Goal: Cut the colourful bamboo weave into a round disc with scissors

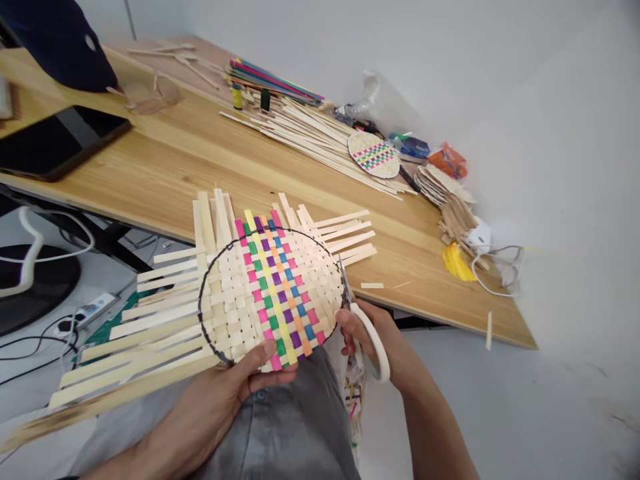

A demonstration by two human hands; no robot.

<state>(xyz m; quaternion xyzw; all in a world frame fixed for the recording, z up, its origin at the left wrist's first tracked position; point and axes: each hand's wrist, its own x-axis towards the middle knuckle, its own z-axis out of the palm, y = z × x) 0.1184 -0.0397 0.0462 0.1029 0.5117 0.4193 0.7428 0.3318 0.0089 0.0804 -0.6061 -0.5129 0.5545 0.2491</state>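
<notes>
A woven mat of flat pale strips [230, 287] lies tilted above my lap, with pink, green, yellow, purple, orange and blue strips through its middle. A black oval outline is drawn on it, and long loose strip ends stick out at the left and top. My left hand [245, 380] grips the mat's lower edge, thumb on top. In my right hand [370, 333] are white-handled scissors [373, 340], their blades at the oval's right edge beside the strips. The right and lower edges follow the outline with short ends.
On the wooden table [165, 160] lie a black tablet [60, 140], glasses [150, 93], a dark cap [63, 43], pale strips [300, 137] and a finished-looking woven oval [374, 155]. Yellow raffia-like material [457, 262] sits at right. Offcuts [354, 400] show below; a power strip [87, 313] lies at left.
</notes>
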